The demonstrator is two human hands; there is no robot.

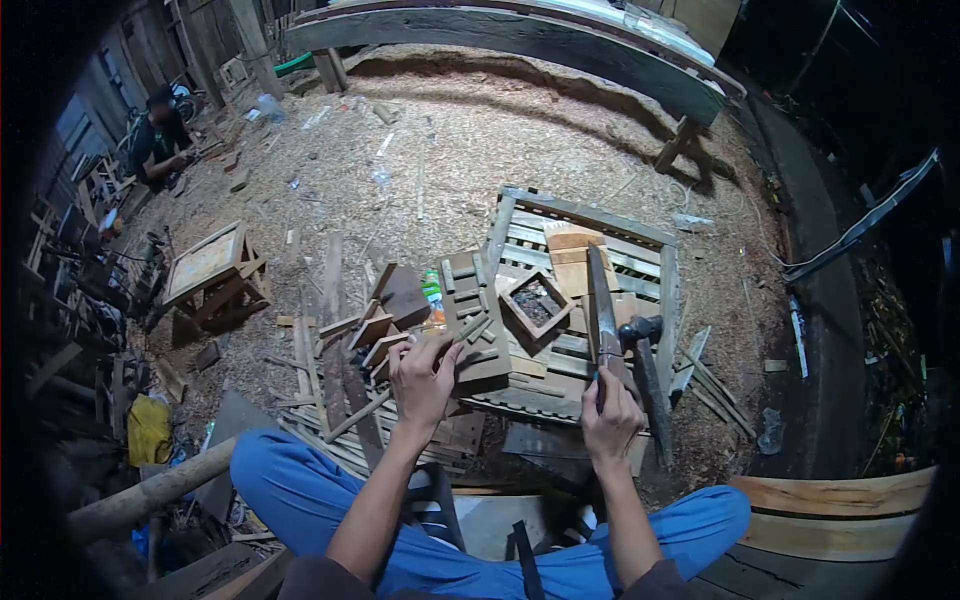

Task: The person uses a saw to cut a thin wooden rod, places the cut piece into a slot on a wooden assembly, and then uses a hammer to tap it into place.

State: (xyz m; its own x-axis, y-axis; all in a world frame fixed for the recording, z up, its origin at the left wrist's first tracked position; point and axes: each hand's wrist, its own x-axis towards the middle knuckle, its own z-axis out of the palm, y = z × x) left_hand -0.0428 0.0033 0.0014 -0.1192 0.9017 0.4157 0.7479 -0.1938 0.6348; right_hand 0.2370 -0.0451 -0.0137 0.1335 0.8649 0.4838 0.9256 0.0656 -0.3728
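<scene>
My left hand (420, 375) is closed, fingers bent and pressed together, beside a wooden board with short sticks (465, 300) on it. Whatever it pinches, if anything, is too small to make out. My right hand (612, 420) is curled at the handle end of a long-bladed knife (602, 295), whose blade points away from me. A hammer (645, 330) lies just right of the knife, its handle toward me. Between the hands, a square wooden box (537, 305) with small dark bits inside sits on a slatted wooden platform (665, 280).
Wood offcuts (375, 340) and thin sticks are piled left of the platform. A small wooden stool (215, 270) stands farther left. Another person (160, 140) sits at the far left. A long bench (520, 40) crosses the back. Shavings (450, 130) cover the ground.
</scene>
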